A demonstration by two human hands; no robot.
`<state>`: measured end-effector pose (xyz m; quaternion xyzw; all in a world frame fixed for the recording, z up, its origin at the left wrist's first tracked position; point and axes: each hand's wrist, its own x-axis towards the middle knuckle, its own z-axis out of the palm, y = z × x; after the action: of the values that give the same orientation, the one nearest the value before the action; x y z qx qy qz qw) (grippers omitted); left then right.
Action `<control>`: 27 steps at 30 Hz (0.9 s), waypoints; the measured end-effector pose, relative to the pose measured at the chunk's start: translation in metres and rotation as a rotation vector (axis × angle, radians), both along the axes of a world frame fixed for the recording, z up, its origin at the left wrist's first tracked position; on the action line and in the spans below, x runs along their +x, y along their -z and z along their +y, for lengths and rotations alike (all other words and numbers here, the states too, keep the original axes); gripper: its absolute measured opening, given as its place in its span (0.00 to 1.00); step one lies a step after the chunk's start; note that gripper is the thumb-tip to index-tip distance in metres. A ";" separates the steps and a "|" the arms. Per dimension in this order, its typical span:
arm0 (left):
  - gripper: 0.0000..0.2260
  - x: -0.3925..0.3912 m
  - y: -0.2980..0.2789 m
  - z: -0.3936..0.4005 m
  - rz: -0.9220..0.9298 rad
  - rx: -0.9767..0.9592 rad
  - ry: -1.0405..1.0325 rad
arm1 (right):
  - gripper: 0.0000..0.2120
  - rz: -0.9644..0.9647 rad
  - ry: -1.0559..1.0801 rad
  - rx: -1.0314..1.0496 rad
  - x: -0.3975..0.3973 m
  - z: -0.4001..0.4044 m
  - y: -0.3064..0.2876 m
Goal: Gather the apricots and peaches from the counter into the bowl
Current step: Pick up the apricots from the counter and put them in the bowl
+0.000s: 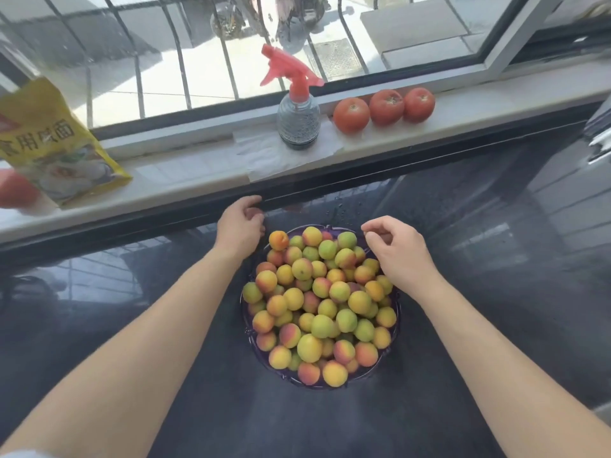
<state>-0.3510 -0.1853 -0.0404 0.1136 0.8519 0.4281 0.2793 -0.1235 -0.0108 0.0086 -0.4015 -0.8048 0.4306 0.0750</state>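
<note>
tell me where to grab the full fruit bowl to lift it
Take the purple bowl by its rim on both sides, left hand and right hand opposite each other. Fruit is heaped above the rim, so a one-sided hold would likely tip it.

Sunlit barred window (205, 61), pale sill (463, 104)

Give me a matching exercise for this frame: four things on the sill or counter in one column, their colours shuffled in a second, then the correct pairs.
Things:
1. spray bottle trigger
2. packet
3. bowl
4. counter

Colours:
A. yellow
B. dark grey
C. pink-red
D. purple

Pairs: 1-C, 2-A, 3-D, 4-B
</note>
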 end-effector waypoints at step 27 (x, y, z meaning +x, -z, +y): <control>0.22 0.066 -0.043 -0.034 0.119 -0.043 0.392 | 0.09 0.028 0.013 0.012 0.030 -0.026 -0.019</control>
<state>-0.2845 -0.2189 0.0027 0.2963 0.8374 0.3400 0.3088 -0.0931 -0.0368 0.0279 -0.4001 -0.8038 0.4307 0.0912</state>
